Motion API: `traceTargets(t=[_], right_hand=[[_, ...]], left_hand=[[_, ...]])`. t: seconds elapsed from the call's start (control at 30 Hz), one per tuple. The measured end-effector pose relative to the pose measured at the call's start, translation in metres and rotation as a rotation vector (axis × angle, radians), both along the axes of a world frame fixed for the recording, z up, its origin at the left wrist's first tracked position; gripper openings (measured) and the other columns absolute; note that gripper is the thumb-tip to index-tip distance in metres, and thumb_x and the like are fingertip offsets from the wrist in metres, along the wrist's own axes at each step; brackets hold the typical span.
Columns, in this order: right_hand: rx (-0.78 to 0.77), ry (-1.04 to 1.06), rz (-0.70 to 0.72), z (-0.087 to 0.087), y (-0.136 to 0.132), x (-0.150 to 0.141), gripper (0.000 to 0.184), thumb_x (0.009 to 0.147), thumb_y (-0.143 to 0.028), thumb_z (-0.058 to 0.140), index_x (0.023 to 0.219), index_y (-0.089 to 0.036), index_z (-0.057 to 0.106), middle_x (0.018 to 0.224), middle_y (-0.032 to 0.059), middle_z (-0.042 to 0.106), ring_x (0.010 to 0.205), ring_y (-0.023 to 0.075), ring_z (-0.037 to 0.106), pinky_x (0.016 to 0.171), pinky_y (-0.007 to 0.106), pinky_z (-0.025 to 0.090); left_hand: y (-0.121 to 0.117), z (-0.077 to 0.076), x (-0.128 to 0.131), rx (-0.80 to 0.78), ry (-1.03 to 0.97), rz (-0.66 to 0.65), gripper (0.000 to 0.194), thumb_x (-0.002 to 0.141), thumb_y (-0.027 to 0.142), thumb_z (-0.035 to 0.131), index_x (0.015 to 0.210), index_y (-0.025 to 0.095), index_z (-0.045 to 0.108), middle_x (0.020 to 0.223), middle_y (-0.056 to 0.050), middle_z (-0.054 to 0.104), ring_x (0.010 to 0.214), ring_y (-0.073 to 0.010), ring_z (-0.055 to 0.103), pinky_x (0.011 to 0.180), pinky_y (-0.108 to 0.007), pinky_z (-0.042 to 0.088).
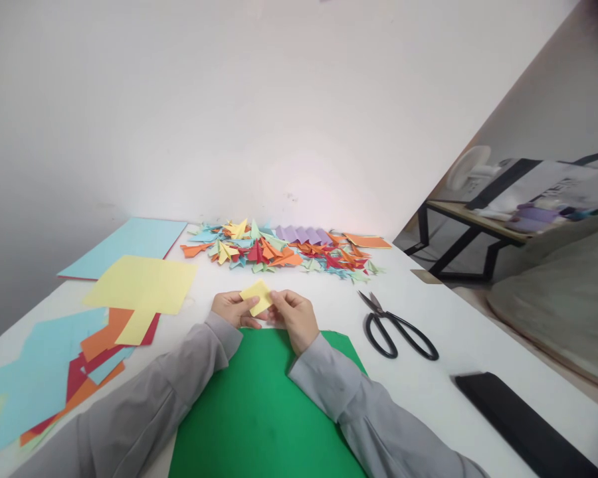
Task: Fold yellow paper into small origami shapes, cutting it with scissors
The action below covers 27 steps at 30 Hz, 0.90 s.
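Observation:
A small piece of yellow paper (257, 297) is pinched between my two hands, just above the far edge of a green sheet (269, 411). My left hand (233, 309) grips its left side, thumb on top. On the right side, the thumb and fingers of my right hand (295, 317) close on its edge. Whether the paper is folded I cannot tell. Beyond my hands lies a heap of small folded paper planes (259, 252) in several colours, with a pleated purple paper piece (303, 236) at its back.
Black-handled scissors (396, 325) lie partly spread at the right, near a long black object (523, 425). To the left are a yellow sheet (144, 282), coloured scraps (34, 372) and a light blue sheet (124, 245). A white wall (259, 106) stands behind the table.

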State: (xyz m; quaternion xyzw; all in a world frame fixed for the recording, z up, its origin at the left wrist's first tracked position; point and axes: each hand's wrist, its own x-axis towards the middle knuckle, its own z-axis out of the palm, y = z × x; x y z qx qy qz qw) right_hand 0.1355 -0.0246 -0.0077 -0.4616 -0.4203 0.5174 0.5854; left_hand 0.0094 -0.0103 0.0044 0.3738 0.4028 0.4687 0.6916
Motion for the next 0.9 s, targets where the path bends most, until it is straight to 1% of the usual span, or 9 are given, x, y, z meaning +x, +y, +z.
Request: traceTargets(t=[0.1, 0.27, 0.5, 0.6, 0.7, 0.8, 0.9], right_hand=[[-0.001, -0.061, 0.009, -0.003, -0.001, -0.001, 0.029, 0.053, -0.039, 0.071, 0.055, -0.017, 0.052, 0.042, -0.0043, 0.054, 0.037, 0.0088, 0.047, 0.039, 0.021, 0.037], [0.051, -0.097, 0.003, -0.006, -0.002, 0.0, 0.028, 0.057, -0.04, 0.068, 0.052, -0.017, 0.052, 0.042, -0.0033, 0.054, 0.039, 0.0095, 0.048, 0.041, 0.021, 0.037], [0.095, -0.105, -0.017, 0.001, -0.003, 0.001, 0.031, 0.062, -0.041, 0.063, 0.047, -0.015, 0.055, 0.04, -0.0034, 0.052, 0.039, 0.007, 0.044, 0.042, 0.02, 0.036], [0.066, -0.061, -0.011, 0.0, -0.003, 0.0, 0.031, 0.061, -0.041, 0.064, 0.047, -0.016, 0.055, 0.041, -0.0037, 0.052, 0.039, 0.0068, 0.044, 0.041, 0.019, 0.035], [0.013, -0.014, 0.023, -0.003, -0.002, 0.0, 0.034, 0.064, -0.045, 0.06, 0.048, -0.016, 0.053, 0.041, -0.0034, 0.053, 0.037, 0.0071, 0.044, 0.04, 0.02, 0.035], [-0.01, -0.025, 0.048, -0.004, -0.001, 0.001, 0.034, 0.065, -0.048, 0.058, 0.054, -0.016, 0.055, 0.044, -0.0027, 0.055, 0.038, 0.008, 0.047, 0.04, 0.02, 0.037], [0.001, -0.052, 0.021, -0.003, -0.001, 0.002, 0.028, 0.061, -0.044, 0.063, 0.063, -0.016, 0.058, 0.047, -0.003, 0.056, 0.039, 0.0089, 0.049, 0.041, 0.02, 0.038]], left_hand=[[0.0, 0.0, 0.0, 0.003, -0.011, -0.002, 0.025, 0.051, 0.021, 0.073, 0.066, 0.005, 0.061, 0.052, -0.007, 0.063, 0.048, -0.0181, 0.062, 0.036, -0.02, 0.05], [0.001, -0.001, 0.0, 0.002, 0.022, -0.024, 0.028, 0.051, 0.022, 0.073, 0.07, 0.004, 0.062, 0.054, -0.008, 0.063, 0.053, -0.02, 0.063, 0.039, -0.021, 0.051], [0.002, -0.002, -0.001, -0.013, 0.033, -0.034, 0.028, 0.052, 0.02, 0.073, 0.073, 0.003, 0.063, 0.056, -0.01, 0.065, 0.053, -0.019, 0.063, 0.04, -0.021, 0.051], [0.002, -0.003, -0.001, -0.008, 0.031, -0.037, 0.03, 0.05, 0.021, 0.074, 0.071, 0.003, 0.063, 0.054, -0.01, 0.064, 0.05, -0.0183, 0.062, 0.04, -0.021, 0.051], [0.002, -0.004, 0.0, 0.014, 0.029, -0.019, 0.033, 0.046, 0.024, 0.075, 0.069, 0.003, 0.063, 0.051, -0.008, 0.063, 0.046, -0.0166, 0.06, 0.039, -0.022, 0.05], [0.003, -0.008, 0.002, 0.062, 0.05, -0.007, 0.036, 0.044, 0.028, 0.076, 0.068, 0.004, 0.063, 0.048, -0.007, 0.062, 0.041, -0.0151, 0.058, 0.036, -0.022, 0.047], [0.003, -0.011, 0.004, 0.122, 0.084, -0.014, 0.039, 0.044, 0.034, 0.075, 0.068, 0.005, 0.063, 0.049, -0.007, 0.062, 0.041, -0.0153, 0.057, 0.033, -0.022, 0.045]])
